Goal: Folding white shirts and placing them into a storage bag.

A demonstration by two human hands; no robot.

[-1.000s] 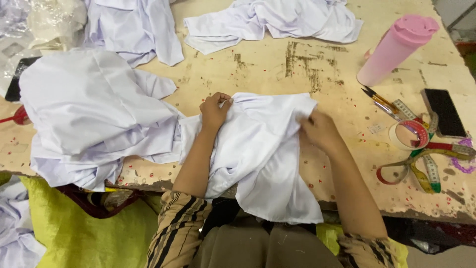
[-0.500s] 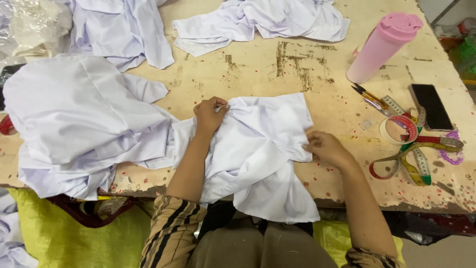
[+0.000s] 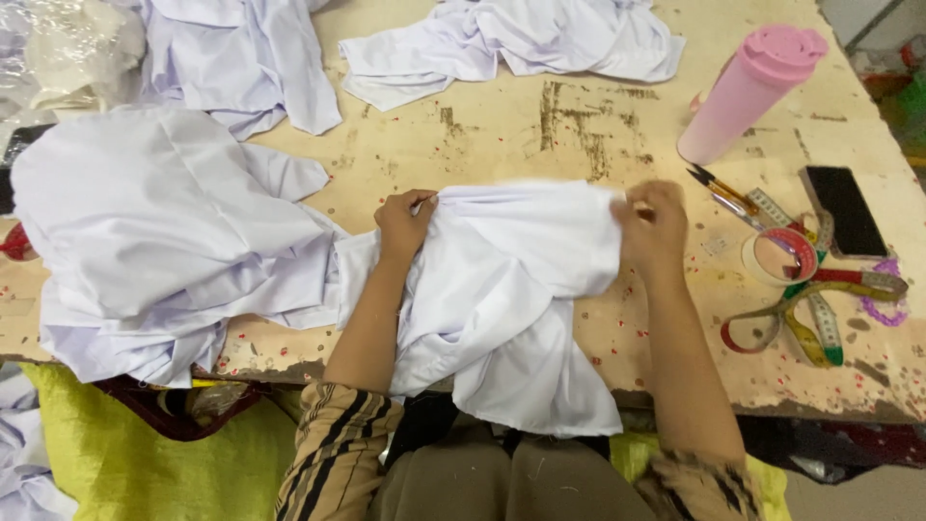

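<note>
Pinching the white garment (image 3: 502, 280) at its top corners with our left hand (image 3: 403, 220) and right hand (image 3: 654, 224), we risk its hanging hem dragging it off the tabletop (image 3: 502, 125).

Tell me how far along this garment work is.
Looks done: a pile of white garments lies at the left. In hand: left hand and right hand grip the top edge of a white garment. Left: crumpled white garments lie farther back.
</note>
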